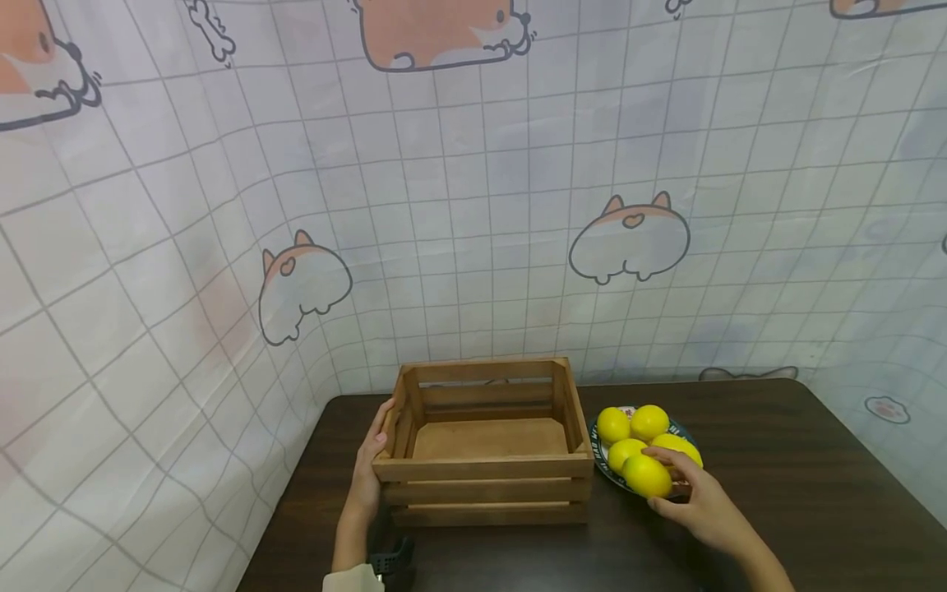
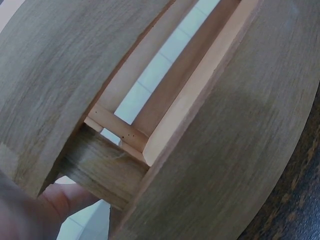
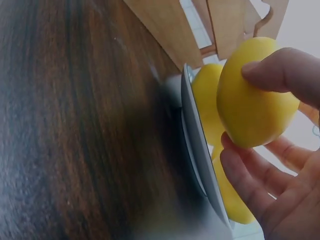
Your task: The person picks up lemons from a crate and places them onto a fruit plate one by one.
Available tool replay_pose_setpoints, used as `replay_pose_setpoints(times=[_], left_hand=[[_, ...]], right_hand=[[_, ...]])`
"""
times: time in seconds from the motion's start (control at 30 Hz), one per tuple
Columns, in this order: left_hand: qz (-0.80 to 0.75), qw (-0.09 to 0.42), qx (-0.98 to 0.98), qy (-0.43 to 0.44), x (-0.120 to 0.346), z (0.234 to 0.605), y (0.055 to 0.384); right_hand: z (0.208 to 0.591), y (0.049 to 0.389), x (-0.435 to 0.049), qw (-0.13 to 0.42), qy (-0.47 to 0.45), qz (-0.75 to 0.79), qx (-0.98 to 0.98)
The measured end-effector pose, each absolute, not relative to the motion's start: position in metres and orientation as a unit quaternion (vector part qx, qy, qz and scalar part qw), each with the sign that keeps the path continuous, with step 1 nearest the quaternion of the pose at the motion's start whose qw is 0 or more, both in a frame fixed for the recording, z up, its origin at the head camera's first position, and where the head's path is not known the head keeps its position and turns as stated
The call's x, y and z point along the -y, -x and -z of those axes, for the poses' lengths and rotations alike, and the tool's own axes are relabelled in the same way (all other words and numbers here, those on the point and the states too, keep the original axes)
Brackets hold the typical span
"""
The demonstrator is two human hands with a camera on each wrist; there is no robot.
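Note:
A slatted wooden crate (image 1: 481, 492) with a bare inside stands on the dark table. My left hand (image 1: 366, 473) holds its left side, fingers at the upper edge; in the left wrist view a finger (image 2: 75, 197) shows behind the crate's corner. Right of the crate, my right hand (image 1: 699, 497) grips a yellow lemon (image 1: 647, 476) between thumb and fingers. That lemon is over the near rim of a patterned plate (image 1: 601, 460), where several other lemons (image 1: 649, 422) lie. In the right wrist view the thumb presses on the held lemon (image 3: 255, 100), with fingertips beneath it.
The dark wood-grain table (image 1: 792, 469) reaches out to the right of the plate. A pale grid-patterned cloth (image 1: 473, 205) with cartoon dogs hangs behind and at the sides. Near my left wrist a dark strap (image 1: 390, 559) shows at the table's front.

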State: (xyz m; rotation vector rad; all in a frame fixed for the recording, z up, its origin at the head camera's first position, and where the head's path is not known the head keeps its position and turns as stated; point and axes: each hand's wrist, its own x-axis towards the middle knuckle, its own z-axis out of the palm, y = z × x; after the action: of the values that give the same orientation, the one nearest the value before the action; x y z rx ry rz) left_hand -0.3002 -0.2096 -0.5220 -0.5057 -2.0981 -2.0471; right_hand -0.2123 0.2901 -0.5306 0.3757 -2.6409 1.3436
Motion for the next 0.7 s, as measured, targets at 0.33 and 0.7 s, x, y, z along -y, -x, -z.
replay_pose_setpoints(times=[0.33, 0.7], left_hand=[[0.676, 0.091, 0.712, 0.164, 0.2090, 0.5209, 0.3010], [0.677, 0.088, 0.711, 0.165, 0.2086, 0.5209, 0.3012]], right_hand=[[0.5342, 0.2144, -0.2910, 0.123, -0.136, -0.378, 0.908], [0.5361, 0.2138, -0.2940, 0.170, -0.145, -0.323, 0.920]])
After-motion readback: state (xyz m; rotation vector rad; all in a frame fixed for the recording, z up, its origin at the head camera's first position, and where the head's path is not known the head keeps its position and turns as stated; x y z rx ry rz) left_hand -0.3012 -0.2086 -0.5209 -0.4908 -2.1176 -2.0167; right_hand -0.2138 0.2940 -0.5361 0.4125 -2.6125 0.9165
